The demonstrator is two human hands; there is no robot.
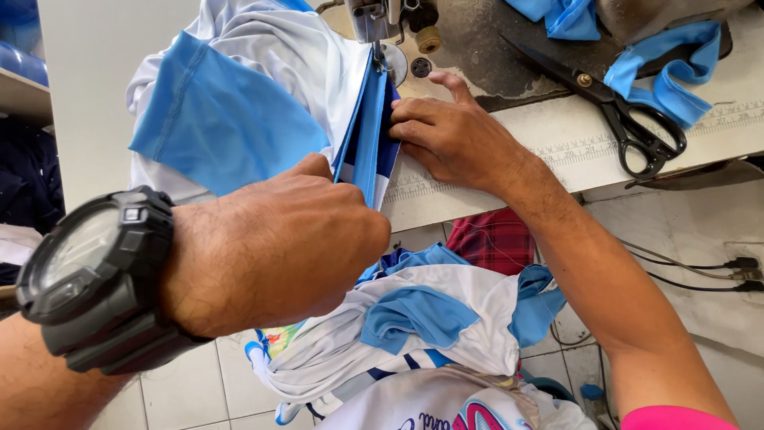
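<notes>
Here the folded blue-and-white jersey fabric (368,135), lying under the sewing machine's metal presser foot (380,49), is pinched closed by the left hand (278,239) and pressed flat by the open right hand (454,135). The seam could be skewed if tension is uneven, and the right fingertips (400,111), lying near the needle, could be caught.

Two hands (286,239), one watch (95,279), one pair of scissors (629,127).
</notes>
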